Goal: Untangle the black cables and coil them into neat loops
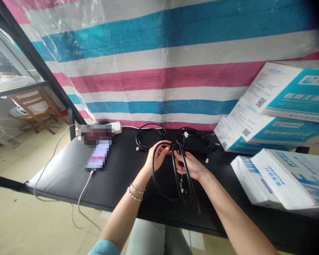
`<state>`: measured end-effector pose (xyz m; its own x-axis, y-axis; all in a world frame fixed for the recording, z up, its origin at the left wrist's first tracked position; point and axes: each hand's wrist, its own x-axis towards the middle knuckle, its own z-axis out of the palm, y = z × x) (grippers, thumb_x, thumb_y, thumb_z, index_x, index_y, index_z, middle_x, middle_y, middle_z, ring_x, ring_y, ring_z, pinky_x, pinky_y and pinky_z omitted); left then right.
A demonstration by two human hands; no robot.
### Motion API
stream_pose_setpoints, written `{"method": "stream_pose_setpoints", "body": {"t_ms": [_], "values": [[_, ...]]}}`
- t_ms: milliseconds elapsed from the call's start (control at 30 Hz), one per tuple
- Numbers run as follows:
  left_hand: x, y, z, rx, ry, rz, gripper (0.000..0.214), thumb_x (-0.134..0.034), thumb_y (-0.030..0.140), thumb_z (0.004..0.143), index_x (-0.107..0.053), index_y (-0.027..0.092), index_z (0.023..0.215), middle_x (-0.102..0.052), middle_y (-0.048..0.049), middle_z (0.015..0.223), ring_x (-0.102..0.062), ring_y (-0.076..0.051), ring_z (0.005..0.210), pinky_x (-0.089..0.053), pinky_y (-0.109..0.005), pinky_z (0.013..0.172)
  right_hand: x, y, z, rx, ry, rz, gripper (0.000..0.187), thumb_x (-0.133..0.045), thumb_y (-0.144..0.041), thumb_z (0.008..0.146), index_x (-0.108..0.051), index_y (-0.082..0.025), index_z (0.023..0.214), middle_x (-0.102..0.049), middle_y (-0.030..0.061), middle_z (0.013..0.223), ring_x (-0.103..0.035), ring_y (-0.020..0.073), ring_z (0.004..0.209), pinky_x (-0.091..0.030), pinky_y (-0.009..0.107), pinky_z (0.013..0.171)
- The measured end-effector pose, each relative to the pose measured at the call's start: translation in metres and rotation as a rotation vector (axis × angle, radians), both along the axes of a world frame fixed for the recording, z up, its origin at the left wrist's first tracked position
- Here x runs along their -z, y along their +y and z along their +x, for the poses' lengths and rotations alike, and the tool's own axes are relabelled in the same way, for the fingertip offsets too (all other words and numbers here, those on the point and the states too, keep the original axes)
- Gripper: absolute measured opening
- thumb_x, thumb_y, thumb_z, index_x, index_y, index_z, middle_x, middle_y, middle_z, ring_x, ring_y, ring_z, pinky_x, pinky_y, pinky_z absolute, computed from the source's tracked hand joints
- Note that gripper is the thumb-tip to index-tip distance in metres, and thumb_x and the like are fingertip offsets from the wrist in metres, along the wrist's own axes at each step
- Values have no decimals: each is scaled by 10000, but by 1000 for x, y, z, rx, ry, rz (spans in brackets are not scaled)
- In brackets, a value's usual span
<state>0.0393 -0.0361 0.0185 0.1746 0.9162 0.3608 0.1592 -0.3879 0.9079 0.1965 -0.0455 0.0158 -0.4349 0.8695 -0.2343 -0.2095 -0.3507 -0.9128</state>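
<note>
A black cable (174, 163), gathered in loose loops, hangs between my two hands above the black table (122, 177). My left hand (159, 156) is closed around the upper left of the loops, thumb toward the right. Opposite it, my right hand (189, 165) grips the strands on the right side, its fingers partly hidden behind them. A bit of red shows between the hands; what it is I cannot make out. White-tipped ends (182, 187) dangle below my right hand. Behind lie two more coiled black cables, a left coil (137, 136) and a right coil (211, 143).
White and blue boxes (255, 131) are stacked at the right, with more white boxes (276, 180) in front. At the left lie a phone (99, 156) with a charging cord (82, 194) and a white power strip (117, 127). A striped sheet (159, 78) hangs behind. Another person sits far left.
</note>
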Motion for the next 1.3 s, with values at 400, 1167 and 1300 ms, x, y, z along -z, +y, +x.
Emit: {"method": "stream_pose_setpoints", "body": {"t_ms": [400,1167,1300], "values": [[-8,-4,-8,-118,133,85,246,-399,334,871,-525,165,744,-570,8,659,-509,-88,585,-395,-198,570,1,-2,-2,-63,-30,-43,298,-642,-420,742,-567,-143,825,-656,47,616,-631,154,523,-528,290,524],[6,2,-1,-140,74,-44,309,-403,422,853,-480,172,689,-546,32,505,-469,-70,390,-376,-190,436,2,-4,-4,-98,-105,-49,317,-512,-428,839,-551,-142,972,-701,132,771,-688,216,655,-394,169,324],[4,-2,4,-104,-5,-135,285,-411,423,846,-480,178,717,-577,20,558,-516,-89,420,-397,-196,426,0,-6,-5,-162,-86,-24,331,-500,-456,837,-551,-154,962,-699,124,794,-677,192,644,-330,152,313]]}}
